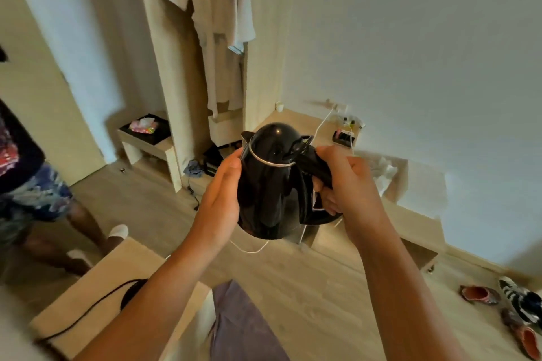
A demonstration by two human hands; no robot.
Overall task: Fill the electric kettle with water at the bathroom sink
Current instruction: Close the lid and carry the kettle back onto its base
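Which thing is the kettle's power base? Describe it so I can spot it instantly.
Start at the light wooden desk in the lower left corner, below the left forearm. On its top lies a flat round black disc, the power base, partly hidden by the arm. A black cord runs from it toward the desk's near edge; nothing else there is black and round.

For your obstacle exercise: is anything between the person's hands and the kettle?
No. The right hand grips the kettle by its handle, and the left hand lies flat against its side. No sink is in view.
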